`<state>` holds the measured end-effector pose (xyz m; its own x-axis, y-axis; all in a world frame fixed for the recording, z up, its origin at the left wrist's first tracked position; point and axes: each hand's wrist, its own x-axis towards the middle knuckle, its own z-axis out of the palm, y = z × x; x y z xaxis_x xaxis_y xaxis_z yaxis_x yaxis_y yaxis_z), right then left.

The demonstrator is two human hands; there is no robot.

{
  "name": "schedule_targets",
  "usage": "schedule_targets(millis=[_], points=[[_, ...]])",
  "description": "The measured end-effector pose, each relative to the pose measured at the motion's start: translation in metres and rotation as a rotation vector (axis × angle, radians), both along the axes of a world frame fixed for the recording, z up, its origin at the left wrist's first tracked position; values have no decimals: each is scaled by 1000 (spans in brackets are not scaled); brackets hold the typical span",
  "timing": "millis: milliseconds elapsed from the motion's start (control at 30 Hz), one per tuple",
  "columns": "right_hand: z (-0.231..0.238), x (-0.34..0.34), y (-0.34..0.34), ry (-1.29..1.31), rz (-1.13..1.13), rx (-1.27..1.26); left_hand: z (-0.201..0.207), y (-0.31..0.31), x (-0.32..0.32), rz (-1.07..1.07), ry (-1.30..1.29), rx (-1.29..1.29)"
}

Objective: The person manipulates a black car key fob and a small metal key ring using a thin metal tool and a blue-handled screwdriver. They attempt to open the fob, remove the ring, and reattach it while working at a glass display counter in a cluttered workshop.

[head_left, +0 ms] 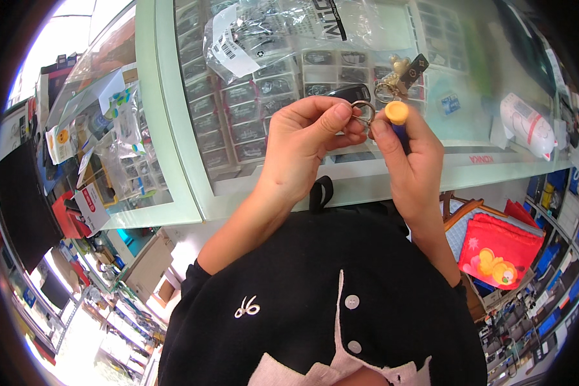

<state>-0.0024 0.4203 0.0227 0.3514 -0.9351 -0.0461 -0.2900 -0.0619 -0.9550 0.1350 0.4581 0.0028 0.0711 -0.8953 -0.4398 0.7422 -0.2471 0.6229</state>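
My left hand (309, 132) pinches a metal key ring (363, 105) between thumb and fingers above the glass counter. My right hand (415, 151) is closed around a screwdriver (397, 114) with a dark blue handle and a round yellow end; its blade is hidden. The right fingertips meet the ring's right side. Just beyond my left fingers shows a black glossy fob-like piece (350, 94); whether it hangs from the ring I cannot tell. Past the right hand lies a black key fob (413, 74) with a gold bear-shaped charm (399, 65) and another ring (385, 92).
The glass counter (264, 196) holds rows of small packaged items under its top. A clear plastic bag (289, 32) lies at the far side. A white bottle (527, 125) lies on the right. A red printed cloth (500, 251) sits below the counter edge at right.
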Motion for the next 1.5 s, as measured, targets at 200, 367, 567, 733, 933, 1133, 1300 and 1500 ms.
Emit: schedule_targets(millis=[200, 367, 567, 733, 933, 1133, 1300, 1500], points=[[-2, -3, -1, 19, 58, -10, -2, -2, -5, 76, -127, 4], [-4, -8, 2, -33, 32, 274, -6, 1, -10, 69, -244, 27], [-25, -5, 6, -120, 28, 114, -14, 5, -15, 104, -250, 67], [-29, -13, 8, -261, 3, 478, -16, 9, -20, 85, -360, 66], [-29, -14, 9, -162, -28, 401, -19, 9, -23, 89, -311, 85], [-28, -18, 8, -252, -38, 539, -20, 7, -25, 76, -354, 75], [-30, -18, 5, -157, -35, 366, -22, 5, -26, 87, -308, 96], [-35, -20, 6, -255, -33, 487, -23, 5, -29, 92, -356, 82]])
